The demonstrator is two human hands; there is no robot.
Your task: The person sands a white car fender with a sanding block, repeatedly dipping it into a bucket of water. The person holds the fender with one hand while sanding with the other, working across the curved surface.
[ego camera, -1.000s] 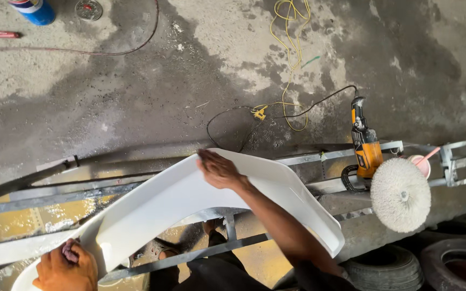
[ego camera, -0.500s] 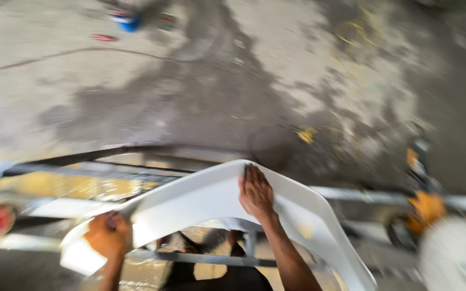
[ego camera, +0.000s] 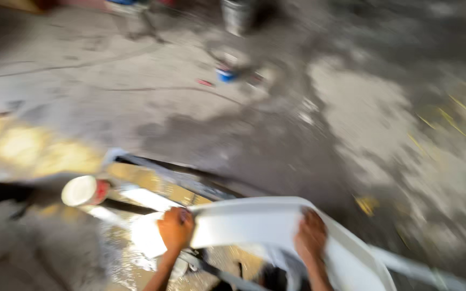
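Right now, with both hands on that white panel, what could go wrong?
1. The white panel seems to rest on a thin metal frame; the left hand grips one end and the right hand only lies flat on top, so it might slide off.
2. A white cup sits close to the panel's left end and could be knocked over.
3. The picture is heavily blurred, so small things on the concrete floor are hard to make out.

Lying curved across a metal frame [ego camera: 211,188] above the concrete floor: white moulded panel [ego camera: 254,221], glossy, motion-blurred, sloping down rightward.
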